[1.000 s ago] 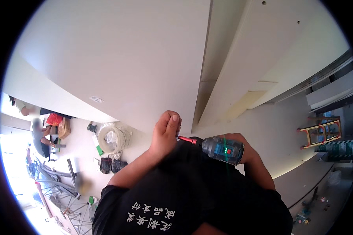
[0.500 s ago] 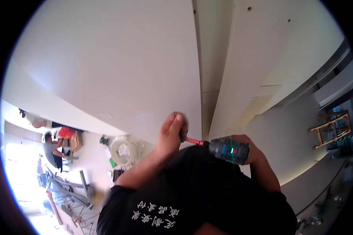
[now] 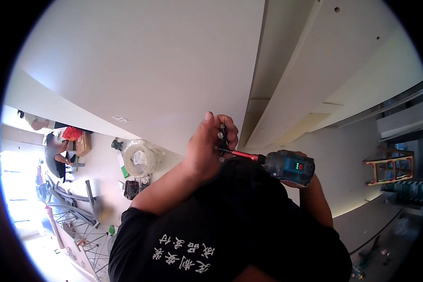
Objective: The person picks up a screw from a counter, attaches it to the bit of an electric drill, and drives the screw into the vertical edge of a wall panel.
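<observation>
My right hand [image 3: 297, 153] grips a dark cordless drill [image 3: 289, 168] whose small green and red lights show; the drill hides most of that hand. A red bit holder [image 3: 246, 155] sticks out of it leftward, its tip by the fingers of my left hand [image 3: 206, 143]. In those curled fingers are small dark and shiny metal pieces [image 3: 224, 135], too small to name exactly. Just beyond my left hand stands a large white panel [image 3: 164, 61]. To its right, across a gap, is another white panel [image 3: 310, 75] with small drilled holes.
On the left floor stand a round whitish bucket [image 3: 140, 160] with plastic in it and a dark bag [image 3: 134, 189]. Two people are farther left, one beside a cardboard box [image 3: 84, 143] and a red bag [image 3: 72, 133]. A yellow-and-red stepladder [image 3: 389, 170] is at right.
My left hand has turned and its fingers have loosened, so the metal pieces show. The drill has shifted slightly right. The view has tilted, and the panels' edges slant more.
</observation>
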Demonstrator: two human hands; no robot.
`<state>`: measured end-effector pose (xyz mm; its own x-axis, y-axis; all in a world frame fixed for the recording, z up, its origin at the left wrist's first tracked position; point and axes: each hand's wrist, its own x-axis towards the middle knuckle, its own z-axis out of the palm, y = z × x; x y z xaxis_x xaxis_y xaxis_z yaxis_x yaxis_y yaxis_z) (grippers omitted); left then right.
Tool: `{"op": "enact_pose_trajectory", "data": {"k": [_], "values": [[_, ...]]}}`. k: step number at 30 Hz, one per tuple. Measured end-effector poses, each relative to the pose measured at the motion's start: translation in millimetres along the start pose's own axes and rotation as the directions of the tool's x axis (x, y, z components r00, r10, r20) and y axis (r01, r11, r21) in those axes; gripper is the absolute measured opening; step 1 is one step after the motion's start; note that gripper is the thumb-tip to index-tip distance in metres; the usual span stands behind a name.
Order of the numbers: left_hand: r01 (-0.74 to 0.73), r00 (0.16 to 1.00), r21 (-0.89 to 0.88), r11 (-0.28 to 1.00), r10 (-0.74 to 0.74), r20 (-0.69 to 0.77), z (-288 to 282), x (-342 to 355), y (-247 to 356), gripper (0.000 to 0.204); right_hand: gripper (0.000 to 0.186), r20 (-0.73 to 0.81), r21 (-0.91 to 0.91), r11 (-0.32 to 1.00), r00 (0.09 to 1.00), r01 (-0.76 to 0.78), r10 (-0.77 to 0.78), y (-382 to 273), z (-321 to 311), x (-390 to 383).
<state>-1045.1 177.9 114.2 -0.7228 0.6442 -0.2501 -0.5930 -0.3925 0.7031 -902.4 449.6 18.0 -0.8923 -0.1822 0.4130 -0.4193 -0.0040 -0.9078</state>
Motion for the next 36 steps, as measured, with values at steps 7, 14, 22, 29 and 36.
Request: {"op": "enact_pose_trajectory", "data": {"k": [7,14,22,29,36], "values": [[0.197,0.977,-0.337,0.921,-0.155,0.146,1,13,-5,0.056,0.068,0.073,0.577,0.690,0.869,-0.437,0.489,45,-32,-36],[-0.201,0.964,0.135,0.970,0.171,0.203,-10,5,-21,0.034,0.073,0.291,0.887,0.237,0.879,-0.396,0.377,37,-61,-31],[-0.387,0.905,0.420,0.821,0.250,0.344,17,18,-32,0.046,0.071,0.301,0.866,0.264,0.865,-0.424,0.402,24,-75,-31],[-0.284,0.931,0.478,0.831,0.119,0.345,35,29,-41,0.029,0.061,0.224,0.454,0.753,0.880,-0.475,0.419,10,-80,-32],[-0.354,0.909,0.442,0.824,0.193,0.368,38,28,-52,0.026,0.047,0.134,0.329,0.940,0.990,-0.088,0.046,-8,-75,-24]]}}
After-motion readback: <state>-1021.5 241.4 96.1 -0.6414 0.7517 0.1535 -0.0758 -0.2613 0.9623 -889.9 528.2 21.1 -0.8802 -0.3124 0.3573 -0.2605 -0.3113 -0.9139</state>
